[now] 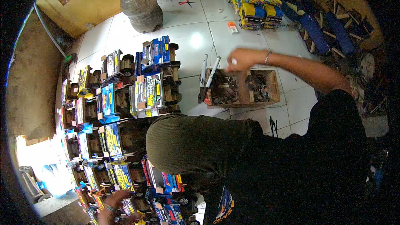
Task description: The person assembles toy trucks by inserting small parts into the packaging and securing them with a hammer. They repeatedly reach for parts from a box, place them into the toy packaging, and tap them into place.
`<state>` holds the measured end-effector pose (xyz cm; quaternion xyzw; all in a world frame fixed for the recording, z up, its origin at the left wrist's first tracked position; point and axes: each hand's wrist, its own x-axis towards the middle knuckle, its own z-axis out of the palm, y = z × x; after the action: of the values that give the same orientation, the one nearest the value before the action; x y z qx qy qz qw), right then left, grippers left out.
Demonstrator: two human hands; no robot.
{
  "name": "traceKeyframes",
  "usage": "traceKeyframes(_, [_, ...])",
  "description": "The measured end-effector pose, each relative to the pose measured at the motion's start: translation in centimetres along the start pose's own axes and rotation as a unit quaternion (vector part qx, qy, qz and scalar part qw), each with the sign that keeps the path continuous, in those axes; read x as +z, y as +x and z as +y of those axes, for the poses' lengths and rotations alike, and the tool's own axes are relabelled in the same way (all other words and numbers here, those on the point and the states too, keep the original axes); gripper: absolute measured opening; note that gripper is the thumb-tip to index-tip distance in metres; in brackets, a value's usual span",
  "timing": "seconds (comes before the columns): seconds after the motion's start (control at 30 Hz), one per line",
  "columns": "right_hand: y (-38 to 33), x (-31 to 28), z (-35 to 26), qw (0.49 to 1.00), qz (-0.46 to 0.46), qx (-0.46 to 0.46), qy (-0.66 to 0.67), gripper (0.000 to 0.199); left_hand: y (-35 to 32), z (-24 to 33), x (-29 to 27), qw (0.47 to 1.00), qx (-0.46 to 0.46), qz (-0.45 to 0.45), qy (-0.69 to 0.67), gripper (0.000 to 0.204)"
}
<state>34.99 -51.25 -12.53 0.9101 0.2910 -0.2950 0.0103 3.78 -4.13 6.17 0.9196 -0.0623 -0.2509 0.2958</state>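
Observation:
My right hand (243,60) is above a wooden box (246,106) with two compartments full of small dark parts. Its fingers are pinched together; a small white spot shows at their tips, too small to name. Long pliers or cutters (204,79) with pale handles lean on the box's left end. At the lower left, my left hand (114,208) hangs over rows of toy trucks (109,100) with colourful printed sides and dark wheels. Its fingers look apart, in dim light, with nothing visible between them. Rounded olive ribbed cloth (187,143) covers the middle foreground.
Farther off on the white tiles are a dented plastic jug (141,10), red-handled scissors (186,2) and a small orange-and-white packet (232,27). Yellow-and-blue toy trucks (252,12) are stacked at the back. Dark blue wooden frames (333,29) pile up against the right wall.

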Motion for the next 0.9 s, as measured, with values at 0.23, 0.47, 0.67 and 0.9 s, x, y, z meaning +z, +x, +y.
traceKeyframes(0.23, [8.2, 9.8, 1.1, 0.974, -0.167, -0.122, -0.092, 0.029, 0.0, 1.9, 6.0, 0.965, -0.166, -0.107, -0.173, 0.055])
traceKeyframes(0.47, [10.2, 16.2, -0.3, 0.961, -0.134, -0.213, -0.113, 0.02, 1.4, 0.9, 6.3, 0.933, -0.262, 0.01, -0.247, 0.051])
traceKeyframes(0.67, [10.9, 16.6, 0.4, 0.975, -0.118, -0.186, -0.043, 0.017, 3.9, 1.6, 5.4, 0.905, -0.311, -0.023, -0.288, 0.051])
traceKeyframes(0.9, [10.2, 16.8, -1.9, 0.984, -0.071, -0.153, -0.062, 0.014, 5.3, 1.8, 5.0, 0.92, -0.299, -0.018, -0.252, 0.051])
